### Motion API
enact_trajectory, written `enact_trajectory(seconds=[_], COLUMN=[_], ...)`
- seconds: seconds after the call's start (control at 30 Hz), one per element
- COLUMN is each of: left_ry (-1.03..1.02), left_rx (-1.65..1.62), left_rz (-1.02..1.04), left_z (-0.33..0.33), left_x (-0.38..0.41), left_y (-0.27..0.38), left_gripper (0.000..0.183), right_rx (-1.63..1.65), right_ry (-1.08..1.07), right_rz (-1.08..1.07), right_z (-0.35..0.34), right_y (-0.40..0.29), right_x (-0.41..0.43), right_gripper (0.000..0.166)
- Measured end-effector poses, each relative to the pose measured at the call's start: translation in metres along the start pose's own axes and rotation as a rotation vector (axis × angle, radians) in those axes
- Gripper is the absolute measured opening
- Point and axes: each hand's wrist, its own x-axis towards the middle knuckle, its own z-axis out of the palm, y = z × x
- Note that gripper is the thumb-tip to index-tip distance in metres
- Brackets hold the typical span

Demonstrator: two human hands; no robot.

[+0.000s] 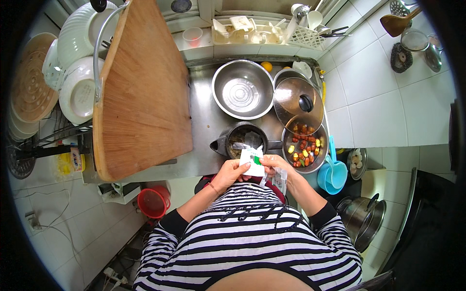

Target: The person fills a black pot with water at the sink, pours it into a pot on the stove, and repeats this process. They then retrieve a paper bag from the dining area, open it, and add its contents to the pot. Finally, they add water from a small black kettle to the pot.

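Observation:
My left hand (230, 174) grips the lower left side of a small white packet (252, 157) that bears print and a green patch. At its right side, the fingers of my right hand (275, 163) pinch the same packet. A clear plastic wrapper (279, 179) hangs by my right wrist. Just beyond the packet stands a dark kettle (218, 144) without a lid, its spout to the left and handle to the right. Some plastic packaging (252, 139) lies in its mouth, above brownish contents that I cannot identify.
A steel basin (242, 91) stands behind the kettle. On the right, a glass lid (296, 96) partly covers a bowl of red dates (305, 149) with yellow pieces. Blue plastic ladles (333, 176) sit beside it. A large wooden board (145, 98) stands upright at left.

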Motion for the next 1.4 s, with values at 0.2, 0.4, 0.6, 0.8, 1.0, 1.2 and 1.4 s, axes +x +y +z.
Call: enact_trajectory(seconds=[0.2, 0.4, 0.6, 0.8, 1.0, 1.2, 1.4], left_ry=[0.461, 0.846, 0.809, 0.749, 0.822, 0.969, 1.408], left_rx=[0.085, 0.814, 1.311, 1.333, 1.094, 0.861, 0.284], left_rz=[0.372, 0.423, 0.290, 0.225, 0.337, 0.308, 0.257], left_z=[-0.061, -0.173, -0.165, -0.175, -0.152, -0.097, -0.126], left_x=[0.027, 0.121, 0.141, 0.147, 0.098, 0.000, -0.128], left_y=[0.027, -0.038, -0.057, -0.067, -0.102, -0.153, -0.228], left_gripper=[0.021, 0.015, 0.014, 0.010, 0.006, 0.010, 0.011], right_rx=[-0.152, -0.123, -0.098, -0.052, -0.301, -0.491, -0.688], right_ry=[0.118, 0.140, 0.230, 0.189, 0.010, -0.437, -0.621], right_rz=[-0.152, -0.306, -0.353, -0.384, -0.218, 0.047, 0.218], right_z=[-0.013, -0.013, -0.022, -0.037, -0.024, 0.039, 0.136], right_y=[-0.003, 0.004, 0.023, 0.031, 0.011, 0.012, 0.046], right_x=[-0.011, -0.026, -0.050, -0.055, -0.043, 0.011, 0.045], right_gripper=[0.021, 0.023, 0.021, 0.019, 0.021, 0.024, 0.017])
